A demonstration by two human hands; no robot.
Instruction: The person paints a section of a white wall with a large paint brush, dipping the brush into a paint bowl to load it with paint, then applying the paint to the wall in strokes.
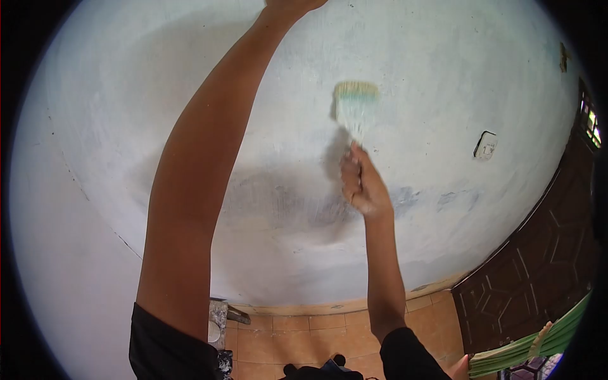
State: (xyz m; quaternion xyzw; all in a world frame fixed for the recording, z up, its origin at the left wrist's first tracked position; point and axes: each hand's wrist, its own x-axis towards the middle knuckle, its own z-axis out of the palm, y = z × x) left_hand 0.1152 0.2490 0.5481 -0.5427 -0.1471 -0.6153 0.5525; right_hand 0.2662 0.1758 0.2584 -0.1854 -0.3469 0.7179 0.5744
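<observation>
A wide paint brush (358, 107) with pale bristles and a greenish-white body is held upright against the whitish wall (304, 76). My right hand (364, 180) wraps round its handle, below the bristles. My left arm reaches up across the left of the view. Only the lower part of my left hand (294, 5) shows at the top edge, near the wall; its fingers are cut off by the frame. Grey, patchy marks (297, 199) run across the wall left of and below my right hand.
A wall switch (486, 145) is at the right. Beyond it stands a dark carved door (525, 266), with green cloth (532, 345) at the lower right. A paint-spattered bench (218, 313) stands on the orange tiled floor (291, 345).
</observation>
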